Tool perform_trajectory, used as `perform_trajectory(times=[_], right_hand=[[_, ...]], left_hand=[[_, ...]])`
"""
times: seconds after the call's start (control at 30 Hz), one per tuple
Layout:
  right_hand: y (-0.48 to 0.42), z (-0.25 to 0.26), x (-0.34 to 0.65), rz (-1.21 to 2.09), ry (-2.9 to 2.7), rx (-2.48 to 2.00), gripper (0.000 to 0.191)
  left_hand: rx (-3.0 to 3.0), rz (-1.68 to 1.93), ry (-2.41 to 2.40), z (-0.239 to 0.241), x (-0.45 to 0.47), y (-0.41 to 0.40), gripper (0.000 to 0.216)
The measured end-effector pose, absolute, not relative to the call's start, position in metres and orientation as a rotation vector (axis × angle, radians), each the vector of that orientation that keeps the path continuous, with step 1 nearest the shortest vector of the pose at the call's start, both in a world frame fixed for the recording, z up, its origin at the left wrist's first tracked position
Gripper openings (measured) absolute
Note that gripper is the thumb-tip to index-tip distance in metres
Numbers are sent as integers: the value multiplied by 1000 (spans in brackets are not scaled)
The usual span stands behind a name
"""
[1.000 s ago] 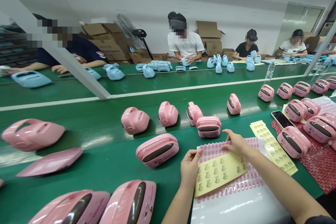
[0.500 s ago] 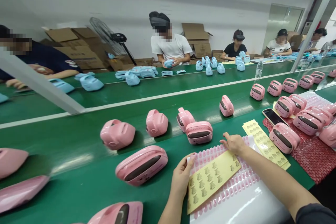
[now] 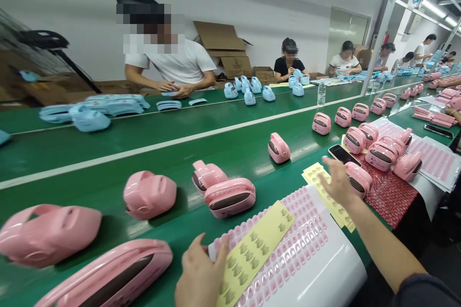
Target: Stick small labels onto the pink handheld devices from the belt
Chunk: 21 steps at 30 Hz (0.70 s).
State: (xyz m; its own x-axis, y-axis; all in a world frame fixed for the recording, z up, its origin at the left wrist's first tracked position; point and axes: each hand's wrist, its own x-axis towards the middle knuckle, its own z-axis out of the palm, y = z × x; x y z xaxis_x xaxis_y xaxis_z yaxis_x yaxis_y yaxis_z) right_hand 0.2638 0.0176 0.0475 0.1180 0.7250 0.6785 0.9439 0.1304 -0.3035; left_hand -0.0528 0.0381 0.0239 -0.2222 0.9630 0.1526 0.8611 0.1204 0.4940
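Observation:
My left hand rests at the near left corner of a yellow sticker sheet, which lies on a white sheet of small pink stickers. My right hand reaches out to the right with fingers apart, over a second yellow sticker sheet and just short of a pink device on red bubble wrap. It holds nothing. A pink device with a dark window stands just beyond the sheets.
Pink devices stand along the green conveyor belt, with more grouped at the right near a phone. Across the belt several people work on blue devices. A water bottle, cardboard boxes and a metal post are beyond.
The view has swung to the right. My right hand left the top edge of the pink sticker sheet and reached right toward the pink device on the bubble wrap. My left hand stays at the yellow sheet.

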Motion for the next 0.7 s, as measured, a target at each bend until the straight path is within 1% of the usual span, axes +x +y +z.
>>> perform_trajectory(times=[0.03,0.1,0.13,0.2,0.3,0.37,0.43,0.47,0.53,0.57,0.63,0.67,0.7], right_hand=[[6,49,282,-426,-1559,-1680,42],[-14,50,314,-477,-1437,-1793,47],[-22,49,326,-433,-1423,-1850,50],[-33,46,343,-237,-1367,-1960,54],[-41,46,352,-18,-1127,-2079,55],[-43,52,348,2,-945,-2067,55],[-42,61,337,88,-836,-1915,54],[-41,65,328,198,-806,-1793,55],[-37,72,299,525,-780,-1530,56],[-36,74,280,723,-777,-1411,57],[-33,74,237,1014,-778,-1316,52],[-33,71,217,1124,-812,-1268,49],[-32,68,199,1207,-875,-1229,44]], left_hand=[[1914,700,2240,27,-50,35,66],[2091,673,2266,30,-44,30,69],[2165,679,2229,30,-41,29,67],[2289,699,2092,26,-34,29,61],[2408,708,1910,17,-27,35,53],[2416,769,1795,14,-24,37,52],[2329,908,1601,16,-20,32,50],[2240,976,1471,18,-16,26,49],[1986,1045,1152,21,-6,11,49],[1822,1014,980,21,1,2,53],[1474,981,616,15,11,-15,71],[1316,982,487,10,13,-22,76],[1193,952,358,4,14,-29,73]])
